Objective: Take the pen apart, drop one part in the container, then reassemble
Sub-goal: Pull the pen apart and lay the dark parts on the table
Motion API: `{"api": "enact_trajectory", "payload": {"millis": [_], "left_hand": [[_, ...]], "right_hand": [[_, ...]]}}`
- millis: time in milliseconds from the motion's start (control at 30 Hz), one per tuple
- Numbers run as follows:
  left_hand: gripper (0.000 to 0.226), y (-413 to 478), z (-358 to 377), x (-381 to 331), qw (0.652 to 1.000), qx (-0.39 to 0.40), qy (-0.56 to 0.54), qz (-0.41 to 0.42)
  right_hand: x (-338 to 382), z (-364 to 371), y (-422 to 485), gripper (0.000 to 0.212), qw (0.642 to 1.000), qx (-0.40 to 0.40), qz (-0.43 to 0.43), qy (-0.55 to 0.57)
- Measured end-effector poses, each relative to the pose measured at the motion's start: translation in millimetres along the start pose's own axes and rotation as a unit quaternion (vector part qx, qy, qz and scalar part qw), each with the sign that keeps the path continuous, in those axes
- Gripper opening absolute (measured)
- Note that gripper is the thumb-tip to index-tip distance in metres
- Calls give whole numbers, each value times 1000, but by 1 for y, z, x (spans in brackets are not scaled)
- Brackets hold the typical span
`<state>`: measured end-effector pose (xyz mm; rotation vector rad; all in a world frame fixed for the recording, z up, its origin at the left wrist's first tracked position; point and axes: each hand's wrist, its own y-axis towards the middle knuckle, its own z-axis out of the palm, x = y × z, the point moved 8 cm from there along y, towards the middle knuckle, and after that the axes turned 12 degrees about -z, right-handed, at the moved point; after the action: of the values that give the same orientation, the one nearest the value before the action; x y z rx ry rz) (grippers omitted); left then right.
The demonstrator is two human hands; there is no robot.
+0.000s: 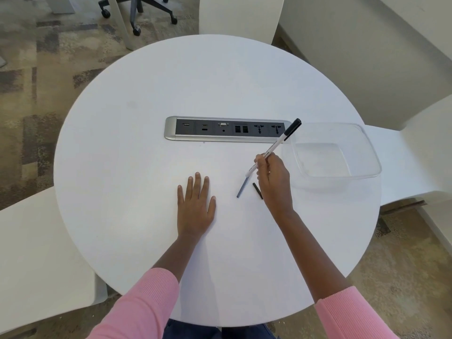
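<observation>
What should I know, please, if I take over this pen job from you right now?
Left hand: flat on the table, open, empty.
Right hand: grips the capped white pen barrel; the grey refill pokes out below it.
Small black end piece: loose on the table by the right hand.
Clear container: empty.
Done: pen partly apart. Left: refit the parts; the drop may be pending too.

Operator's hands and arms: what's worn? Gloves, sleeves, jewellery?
No gloves: left hand and right hand are bare. Pink ribbed-knit left sleeve and right sleeve end partway up the forearms. Small ring on the right hand. No watch visible.
</observation>
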<state>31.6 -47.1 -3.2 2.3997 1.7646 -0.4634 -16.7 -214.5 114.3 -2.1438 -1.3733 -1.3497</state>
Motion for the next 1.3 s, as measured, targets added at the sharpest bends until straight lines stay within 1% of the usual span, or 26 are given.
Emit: {"api": "enact_trajectory", "payload": {"millis": [67,200,433,567,1067,1233,1300], "left_hand": [[54,0,0,1,1000,1,0,-1],[54,0,1,0,1000,0,0,-1],[55,0,1,1,1000,3,-3,-3],[54,0,-1,0,1000,-7,0,0],[55,-1,-5,-2,1000,-11,8,2],[54,-1,-5,-2,1000,-19,13,4],[54,-1,-5,-2,1000,-16,13,4]], "right_hand": [[-8,4,-3,27,999,22,19,-21],[-30,15,-17,16,990,100,62,-77],[-56,27,-39,24,965,165,128,-157],[-60,36,-44,23,952,204,122,-194],[-51,52,-30,29,945,207,82,-239],[-47,62,-29,32,951,224,58,-205],[-45,62,-30,32,958,209,52,-189]]}}
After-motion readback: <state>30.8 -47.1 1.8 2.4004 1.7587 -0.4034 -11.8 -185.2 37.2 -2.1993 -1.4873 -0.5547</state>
